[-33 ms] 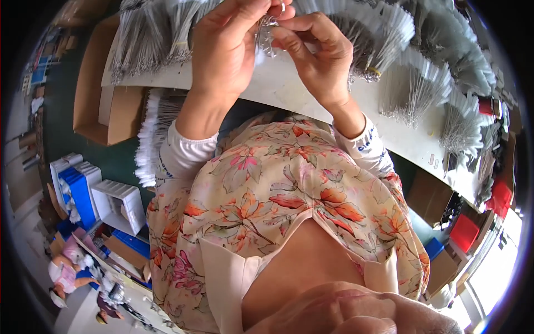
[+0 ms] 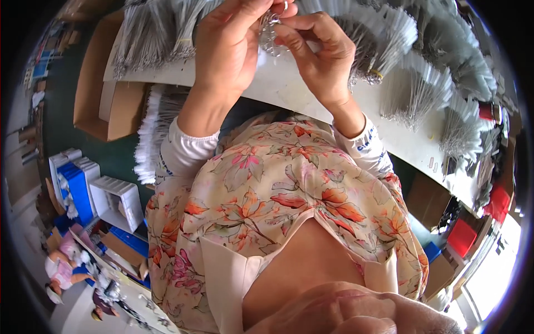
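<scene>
I have both hands raised over the far side of the counter (image 2: 289, 83), and between them sits a small shiny tangle of clear or metallic loops (image 2: 268, 38). It lies just to the right of my left hand (image 2: 229, 50) and directly left of the fingertips of my right hand (image 2: 325, 55), so neither hand is clearly nearer: both are right at it. Its long axis runs roughly away from me and back toward me, the near end dangling free of either palm, while my right fingers come at it from the side, across that axis.

My right thumb and forefinger are pressed nearly together, and they seem to pinch the tangle's right edge. My left fingers curl toward its far end, but the upper edge of the view cuts their tips off, so I cannot tell whether they grip it. A pale band shows there, too cropped for me to say what it belongs to.

Beyond my left wrist, bundles of thin wiry stems (image 2: 161, 42) lie on the counter; beyond my right, more bundles with whitish, frayed ends (image 2: 384, 39) spread along it. An open cardboard box (image 2: 127, 114) stands off to my left, well apart from both hands.
</scene>
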The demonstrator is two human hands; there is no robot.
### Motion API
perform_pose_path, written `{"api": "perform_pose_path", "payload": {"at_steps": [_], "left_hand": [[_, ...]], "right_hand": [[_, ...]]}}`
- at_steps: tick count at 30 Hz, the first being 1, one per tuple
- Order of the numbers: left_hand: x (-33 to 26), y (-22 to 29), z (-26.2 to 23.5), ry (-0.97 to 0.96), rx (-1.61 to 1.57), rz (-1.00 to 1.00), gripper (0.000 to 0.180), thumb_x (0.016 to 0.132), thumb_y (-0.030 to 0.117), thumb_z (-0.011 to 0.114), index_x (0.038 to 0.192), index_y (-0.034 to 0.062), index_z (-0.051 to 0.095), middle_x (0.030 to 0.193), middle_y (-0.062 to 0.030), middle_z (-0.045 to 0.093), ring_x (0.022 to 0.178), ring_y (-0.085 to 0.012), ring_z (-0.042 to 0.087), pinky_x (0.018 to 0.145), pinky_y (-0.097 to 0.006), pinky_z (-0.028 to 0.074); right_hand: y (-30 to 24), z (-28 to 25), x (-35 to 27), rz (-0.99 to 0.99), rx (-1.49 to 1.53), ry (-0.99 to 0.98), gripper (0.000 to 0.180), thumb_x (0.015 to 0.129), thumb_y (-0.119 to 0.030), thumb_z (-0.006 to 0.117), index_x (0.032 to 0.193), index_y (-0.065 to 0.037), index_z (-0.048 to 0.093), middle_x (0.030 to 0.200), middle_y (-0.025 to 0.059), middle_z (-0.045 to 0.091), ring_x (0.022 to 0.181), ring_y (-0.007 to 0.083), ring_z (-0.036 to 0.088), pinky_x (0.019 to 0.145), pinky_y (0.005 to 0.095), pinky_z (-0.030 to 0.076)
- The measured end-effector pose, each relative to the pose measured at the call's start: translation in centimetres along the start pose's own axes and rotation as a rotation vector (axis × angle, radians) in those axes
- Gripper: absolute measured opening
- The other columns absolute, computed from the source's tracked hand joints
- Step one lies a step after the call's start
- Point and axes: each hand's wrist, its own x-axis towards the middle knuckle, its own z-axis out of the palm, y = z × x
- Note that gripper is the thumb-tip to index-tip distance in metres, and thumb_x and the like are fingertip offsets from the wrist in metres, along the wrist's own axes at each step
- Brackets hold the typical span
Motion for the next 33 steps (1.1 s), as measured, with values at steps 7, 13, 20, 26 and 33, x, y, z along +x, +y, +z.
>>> {"api": "perform_pose_path", "payload": {"at_steps": [7,13,20,26,33], "left_hand": [[-1.7,7.9,-3.7,-0.121,0.455,0.158,0.018,0.089,0.011,0.054,0.09,-0.0049,0.061,0.085,-0.01,0.064,0.067,-0.0137,0.06,0.063,-0.025,0.049],[-6.8,16.9,-9.0,-0.405,1.224,0.013,0.017,0.09,0.011,0.05,0.09,-0.0031,0.059,0.086,-0.0066,0.062,0.07,-0.0104,0.057,0.063,-0.024,0.048],[-8.6,2.5,-28.3,-0.587,1.895,-0.514,0.011,0.08,0.011,0.054,0.084,0.0027,0.061,0.077,-0.0153,0.063,0.073,-0.0314,0.061,0.062,-0.038,0.048],[-6.7,-6.5,-38.2,-0.502,2.185,-0.185,0.015,0.075,0.009,0.056,0.085,0.0079,0.067,0.084,-0.0138,0.065,0.083,-0.0324,0.063,0.069,-0.039,0.051],[-4.7,-8.8,-43.0,-0.247,2.066,0.019,0.018,0.075,0.011,0.056,0.088,0.0075,0.067,0.087,-0.0136,0.064,0.086,-0.0318,0.062,0.073,-0.04,0.05]], "right_hand": [[1.4,2.1,-0.7,0.059,-0.187,-0.031,0.013,0.077,-0.005,0.069,0.087,0.001,0.064,0.081,0.0064,0.064,0.071,0.0112,0.063,0.064,0.0234,0.049],[3.1,2.4,-4.9,0.455,-0.191,-0.367,0.009,0.08,-0.007,0.064,0.086,0.0,0.065,0.068,0.0031,0.062,0.061,0.0073,0.058,0.057,0.0211,0.045],[5.8,3.2,-6.7,0.625,-0.264,-0.634,0.009,0.08,-0.008,0.065,0.086,-0.001,0.065,0.07,0.003,0.063,0.056,0.0069,0.055,0.053,0.0211,0.044],[5.4,2.2,-6.1,0.802,-0.34,-0.634,0.008,0.081,-0.006,0.064,0.085,0.0,0.064,0.065,0.0021,0.061,0.053,0.0061,0.054,0.048,0.0207,0.043],[4.9,2.4,-5.9,0.982,-0.375,-0.497,0.007,0.081,-0.005,0.063,0.084,0.002,0.063,0.061,0.0019,0.059,0.047,0.0055,0.05,0.042,0.0198,0.038]]}}
